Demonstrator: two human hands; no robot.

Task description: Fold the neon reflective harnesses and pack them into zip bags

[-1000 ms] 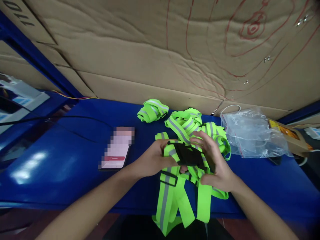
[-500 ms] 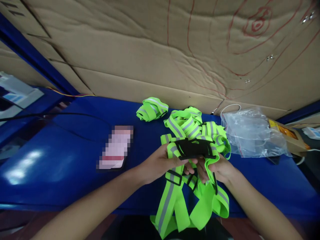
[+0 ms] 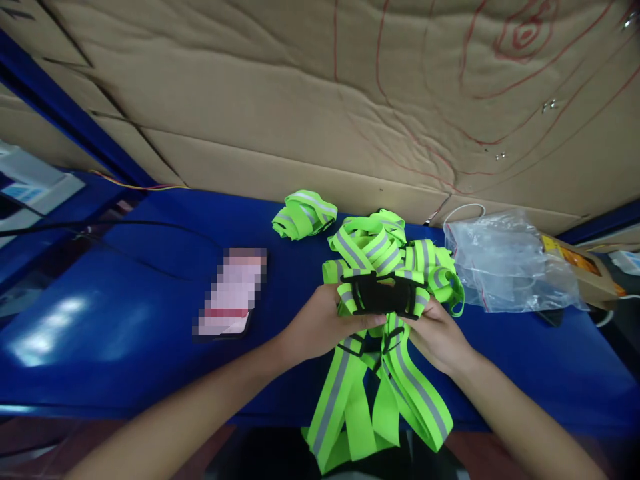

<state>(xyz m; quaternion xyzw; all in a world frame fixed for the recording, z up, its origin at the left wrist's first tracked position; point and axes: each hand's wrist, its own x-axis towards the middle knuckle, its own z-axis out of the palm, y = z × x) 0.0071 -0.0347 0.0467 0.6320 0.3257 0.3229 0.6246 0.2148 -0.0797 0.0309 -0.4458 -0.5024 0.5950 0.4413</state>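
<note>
A lime-green reflective harness (image 3: 334,390) with grey stripes is held up in front of me, its straps hanging past the table's front edge. At its top sits a black plastic piece (image 3: 383,295), with black strap sliders lower down. My left hand (image 3: 325,327) is closed on the left side, thumb lying along the bottom of the black piece. On the other side my right hand (image 3: 437,330) grips the harness by the right end of that piece; its fingertips are partly hidden. Just behind lies a heap of similar green straps (image 3: 367,243).
A bundled green strap (image 3: 305,215) lies at the back of the blue table (image 3: 150,287). Left of my hands is a phone (image 3: 233,293) with a blurred screen. Clear plastic bags (image 3: 510,263) and a cardboard box (image 3: 583,270) sit at right. A cardboard wall (image 3: 250,87) rises behind.
My right hand has shifted its hold up to the black piece, and its fingers no longer show among the straps below. The right straps now hang straighter.
</note>
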